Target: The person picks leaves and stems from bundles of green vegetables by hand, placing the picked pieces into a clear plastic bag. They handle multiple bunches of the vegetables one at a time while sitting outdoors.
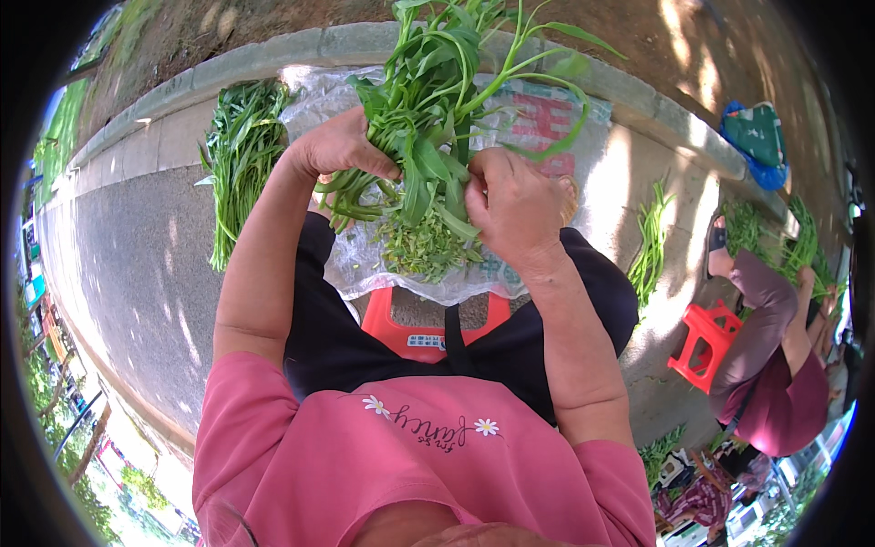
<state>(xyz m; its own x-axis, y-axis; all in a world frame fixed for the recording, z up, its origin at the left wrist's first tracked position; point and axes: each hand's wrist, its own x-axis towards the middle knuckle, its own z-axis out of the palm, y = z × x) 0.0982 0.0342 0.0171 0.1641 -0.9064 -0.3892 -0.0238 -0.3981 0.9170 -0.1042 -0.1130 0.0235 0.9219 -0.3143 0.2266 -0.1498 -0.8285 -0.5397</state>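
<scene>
My left hand (348, 145) grips a thick bunch of leafy green stems (431, 89), likely water spinach, with cut ends pointing down-left. At the bunch's right side my right hand (509, 198) has its fingers closed against a leaf or stem; what exactly it pinches is hidden. Below both hands, chopped leaf and stem trimmings (427, 249) lie in a pile on a whitish plastic sheet (560, 130) with red and green printing. Another bundle of leafy stems (246, 157) rests left of the sheet.
A stone kerb (301, 49) runs behind the sheet. Loose green stems (651, 246) lie on the pavement at right. Farther right, a person in purple (765, 403) handles greens beside a red plastic stool (707, 345). A blue and green bag (755, 143) lies by the kerb.
</scene>
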